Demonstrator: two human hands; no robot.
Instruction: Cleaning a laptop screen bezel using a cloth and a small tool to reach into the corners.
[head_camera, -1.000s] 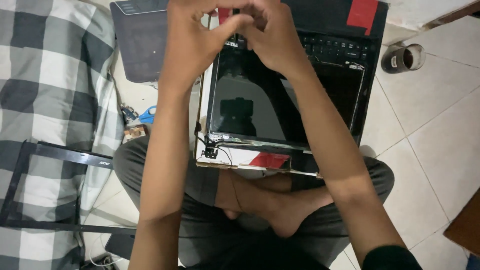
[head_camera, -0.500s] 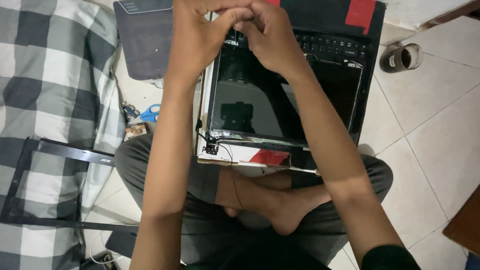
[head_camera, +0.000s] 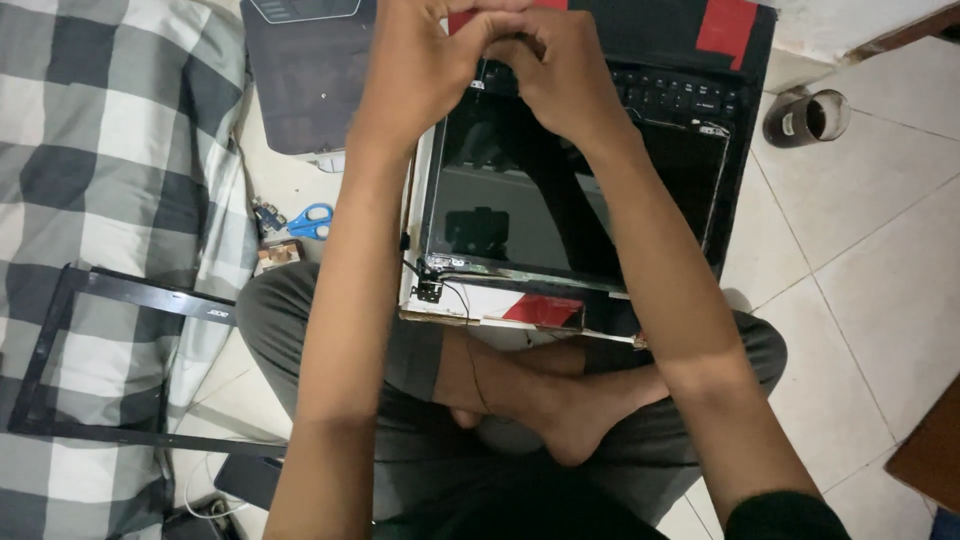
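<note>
Pale tiled floor (head_camera: 880, 250) is doing all the carrying here. A checked grey-and-white blanket (head_camera: 90, 180) is spread along one side, with a black screen bezel frame (head_camera: 60, 340) lying on top of it. Straight on the tiles: blue-handled scissors (head_camera: 315, 220), a dark laptop cover panel (head_camera: 305, 80), the opened-up laptop (head_camera: 690, 110) itself, and a roll of tape (head_camera: 808, 117) near its corner.

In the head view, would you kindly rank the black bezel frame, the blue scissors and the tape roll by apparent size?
1. black bezel frame, by far largest.
2. tape roll.
3. blue scissors, looking only slightly smaller than the roll; unsure.
</note>
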